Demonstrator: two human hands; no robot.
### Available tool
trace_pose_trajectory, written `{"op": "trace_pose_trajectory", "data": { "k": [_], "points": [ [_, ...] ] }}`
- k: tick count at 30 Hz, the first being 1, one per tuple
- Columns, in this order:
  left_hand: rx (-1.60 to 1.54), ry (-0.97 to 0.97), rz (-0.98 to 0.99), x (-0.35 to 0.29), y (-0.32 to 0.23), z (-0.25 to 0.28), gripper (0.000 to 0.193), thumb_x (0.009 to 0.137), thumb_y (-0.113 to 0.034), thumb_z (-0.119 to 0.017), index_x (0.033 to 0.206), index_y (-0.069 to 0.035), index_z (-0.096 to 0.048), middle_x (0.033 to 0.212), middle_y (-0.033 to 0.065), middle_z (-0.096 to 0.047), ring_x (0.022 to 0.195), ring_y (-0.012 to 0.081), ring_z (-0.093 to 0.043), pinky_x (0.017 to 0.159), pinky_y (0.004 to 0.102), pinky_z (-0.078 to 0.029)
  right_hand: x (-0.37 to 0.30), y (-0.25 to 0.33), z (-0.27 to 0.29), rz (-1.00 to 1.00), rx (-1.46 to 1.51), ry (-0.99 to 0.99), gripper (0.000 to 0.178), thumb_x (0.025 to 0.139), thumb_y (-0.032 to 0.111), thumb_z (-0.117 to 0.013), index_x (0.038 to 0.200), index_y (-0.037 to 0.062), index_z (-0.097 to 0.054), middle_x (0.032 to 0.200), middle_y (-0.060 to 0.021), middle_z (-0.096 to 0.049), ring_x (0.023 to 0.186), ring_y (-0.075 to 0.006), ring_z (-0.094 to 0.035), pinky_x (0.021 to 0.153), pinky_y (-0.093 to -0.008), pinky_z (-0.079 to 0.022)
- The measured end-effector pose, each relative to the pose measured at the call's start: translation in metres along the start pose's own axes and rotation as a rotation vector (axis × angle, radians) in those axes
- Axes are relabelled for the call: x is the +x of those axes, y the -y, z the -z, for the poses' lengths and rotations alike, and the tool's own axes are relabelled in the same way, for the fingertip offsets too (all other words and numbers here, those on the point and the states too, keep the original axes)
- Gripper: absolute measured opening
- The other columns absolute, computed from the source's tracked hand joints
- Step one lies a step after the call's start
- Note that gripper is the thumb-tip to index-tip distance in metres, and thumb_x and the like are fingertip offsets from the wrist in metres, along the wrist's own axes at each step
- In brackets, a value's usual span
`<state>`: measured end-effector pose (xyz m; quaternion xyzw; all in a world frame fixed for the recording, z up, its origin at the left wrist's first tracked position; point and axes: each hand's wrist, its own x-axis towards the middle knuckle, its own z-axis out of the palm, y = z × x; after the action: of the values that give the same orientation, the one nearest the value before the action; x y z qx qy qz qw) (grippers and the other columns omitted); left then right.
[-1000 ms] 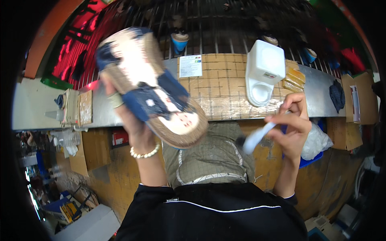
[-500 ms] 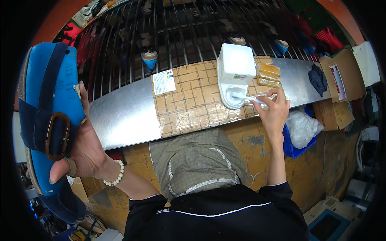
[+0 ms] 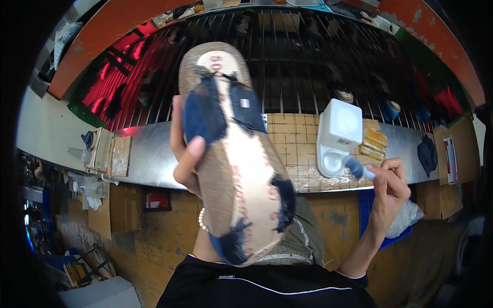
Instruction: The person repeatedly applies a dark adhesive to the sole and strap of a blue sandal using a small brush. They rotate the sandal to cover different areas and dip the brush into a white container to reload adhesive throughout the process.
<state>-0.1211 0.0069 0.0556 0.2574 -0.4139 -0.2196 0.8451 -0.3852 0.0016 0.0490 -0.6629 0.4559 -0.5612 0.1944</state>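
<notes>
A sandal upper on its last (image 3: 249, 174) is held up in front of me with its underside facing me. Navy strap ends are folded over the pale insole, which has brown edges. My left hand (image 3: 187, 154) is closed round its left side, thumb in view, other fingers partly hidden. A small brush (image 3: 359, 168) with a white handle is pinched in my right hand (image 3: 390, 192). Its bristle end hangs just right of the round cup (image 3: 333, 163) at the foot of a white dispenser (image 3: 341, 123).
A tan taped mat (image 3: 292, 149) covers part of the metal bench (image 3: 149, 159). Yellow wrapped blocks (image 3: 374, 142) and a dark cloth (image 3: 427, 155) lie to the right. Dark metal rods (image 3: 277, 66) run behind, with shoes among them. A blue bin (image 3: 365, 205) stands below the bench.
The sandal has come from the far left to the middle and turned, from its blue last and buckle to its underside. The brush has left the cup.
</notes>
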Motion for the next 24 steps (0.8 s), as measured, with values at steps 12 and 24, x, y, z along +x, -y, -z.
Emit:
{"op": "trace_pose_trajectory", "data": {
  "k": [12,24],
  "points": [
    [-0.070,0.190,0.195,-0.002,-0.037,-0.011,0.095,0.066,-0.022,-0.061,0.151,-0.006,-0.023,0.157,0.0216,-0.014,0.135,0.0405,-0.038,0.113,0.0523,-0.033,0.043,0.078,-0.039,0.475,-0.129,-0.020,0.040,0.062,0.033,-0.085,0.092,0.0076,-0.077,0.085,-0.0017,-0.043,0.076,-0.0138,-0.043,0.064,-0.0255,-0.032],
    [0.182,0.431,0.006,-0.018,-0.032,0.007,0.079,0.069,-0.021,-0.072,0.142,-0.015,-0.041,0.152,0.0170,-0.025,0.144,0.0433,-0.013,0.116,0.0550,-0.026,0.059,0.087,-0.029,0.629,-0.295,-0.147,0.036,0.070,0.028,-0.082,0.093,0.0008,-0.075,0.086,-0.0041,-0.045,0.079,-0.0141,-0.046,0.068,-0.0259,-0.040]
  ]
}}
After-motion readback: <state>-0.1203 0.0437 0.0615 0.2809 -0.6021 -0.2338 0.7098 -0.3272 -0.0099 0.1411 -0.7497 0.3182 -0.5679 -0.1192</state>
